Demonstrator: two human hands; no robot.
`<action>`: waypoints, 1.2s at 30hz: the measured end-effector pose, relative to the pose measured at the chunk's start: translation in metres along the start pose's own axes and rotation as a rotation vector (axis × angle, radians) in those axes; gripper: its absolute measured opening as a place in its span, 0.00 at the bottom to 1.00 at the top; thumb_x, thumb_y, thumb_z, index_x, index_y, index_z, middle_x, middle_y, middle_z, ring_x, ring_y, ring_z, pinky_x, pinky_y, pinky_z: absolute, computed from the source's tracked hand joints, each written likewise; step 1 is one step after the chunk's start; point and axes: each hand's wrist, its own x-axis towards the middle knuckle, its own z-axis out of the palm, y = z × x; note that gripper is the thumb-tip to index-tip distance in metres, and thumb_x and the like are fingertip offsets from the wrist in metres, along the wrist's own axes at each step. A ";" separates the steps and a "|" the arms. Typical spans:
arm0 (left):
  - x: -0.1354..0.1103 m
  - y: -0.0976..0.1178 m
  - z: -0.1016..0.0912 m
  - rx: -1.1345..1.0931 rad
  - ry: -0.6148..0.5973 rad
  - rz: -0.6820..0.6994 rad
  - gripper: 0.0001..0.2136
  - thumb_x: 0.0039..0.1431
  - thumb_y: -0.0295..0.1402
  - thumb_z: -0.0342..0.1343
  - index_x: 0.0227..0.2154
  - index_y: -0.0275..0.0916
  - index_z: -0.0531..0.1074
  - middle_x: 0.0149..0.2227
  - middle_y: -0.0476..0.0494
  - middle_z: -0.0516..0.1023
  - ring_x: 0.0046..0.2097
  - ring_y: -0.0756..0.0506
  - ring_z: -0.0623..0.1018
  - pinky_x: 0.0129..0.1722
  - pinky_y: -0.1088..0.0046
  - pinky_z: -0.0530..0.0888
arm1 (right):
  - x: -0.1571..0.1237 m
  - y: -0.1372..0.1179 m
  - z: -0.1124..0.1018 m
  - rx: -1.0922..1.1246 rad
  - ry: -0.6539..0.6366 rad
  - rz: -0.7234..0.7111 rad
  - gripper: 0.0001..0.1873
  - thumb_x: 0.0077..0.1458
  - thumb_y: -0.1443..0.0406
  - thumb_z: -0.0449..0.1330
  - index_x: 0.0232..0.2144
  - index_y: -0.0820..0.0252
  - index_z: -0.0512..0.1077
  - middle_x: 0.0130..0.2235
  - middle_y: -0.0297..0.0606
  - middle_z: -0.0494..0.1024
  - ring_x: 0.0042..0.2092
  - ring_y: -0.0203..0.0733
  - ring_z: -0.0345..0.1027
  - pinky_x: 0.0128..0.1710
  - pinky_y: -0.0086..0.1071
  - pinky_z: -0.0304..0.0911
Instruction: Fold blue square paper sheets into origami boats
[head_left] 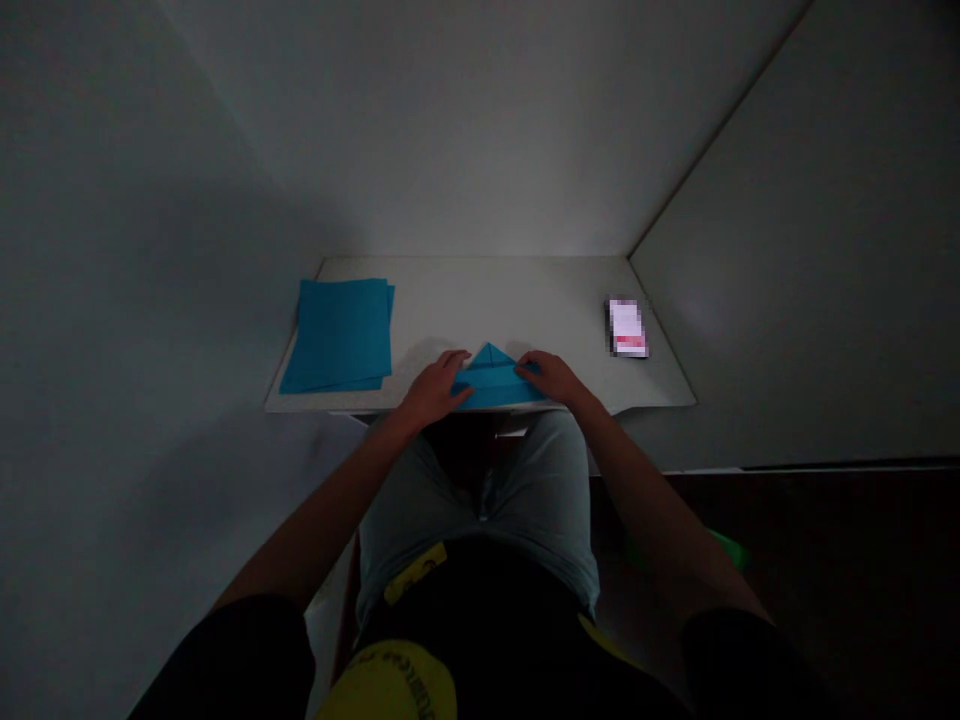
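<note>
A blue sheet of paper (493, 378), folded to a triangular peak on top, lies at the near edge of a small white table (480, 295). My left hand (437, 384) rests on its left side, fingers lying flat on the fold. On the paper's right side my right hand (551, 376) presses down, fingers also laid flat. Neither hand lifts the paper off the table.
A stack of flat blue paper sheets (341, 334) lies on the table's left part. A phone with a lit screen (627, 327) sits at the right. White walls close in the table at the back, left and right. My knees are under the table's front edge.
</note>
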 end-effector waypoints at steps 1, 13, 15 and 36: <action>-0.001 0.007 0.004 0.091 0.039 0.028 0.29 0.67 0.36 0.63 0.69 0.39 0.67 0.69 0.31 0.73 0.69 0.32 0.74 0.69 0.49 0.72 | -0.002 -0.007 0.005 -0.071 0.056 0.024 0.14 0.70 0.59 0.62 0.53 0.55 0.81 0.53 0.46 0.84 0.55 0.54 0.76 0.58 0.46 0.69; -0.014 0.031 0.069 0.284 0.017 0.218 0.26 0.77 0.37 0.47 0.71 0.27 0.66 0.74 0.25 0.68 0.76 0.35 0.66 0.78 0.50 0.60 | -0.040 -0.052 0.067 -0.244 0.174 -0.228 0.31 0.75 0.65 0.48 0.77 0.55 0.60 0.77 0.45 0.63 0.74 0.51 0.62 0.72 0.50 0.58; -0.017 0.024 0.063 0.262 -0.003 0.243 0.32 0.77 0.44 0.50 0.74 0.26 0.61 0.76 0.23 0.61 0.79 0.33 0.60 0.79 0.50 0.57 | -0.041 -0.043 0.066 -0.234 0.128 -0.249 0.32 0.77 0.60 0.48 0.78 0.59 0.56 0.78 0.46 0.59 0.77 0.51 0.56 0.75 0.51 0.54; -0.037 -0.013 -0.010 -0.307 0.217 -0.245 0.18 0.69 0.52 0.58 0.41 0.43 0.83 0.45 0.41 0.89 0.51 0.34 0.86 0.57 0.52 0.82 | -0.063 -0.010 0.012 0.246 0.306 -0.078 0.23 0.72 0.44 0.56 0.41 0.53 0.79 0.44 0.43 0.83 0.47 0.50 0.76 0.53 0.43 0.70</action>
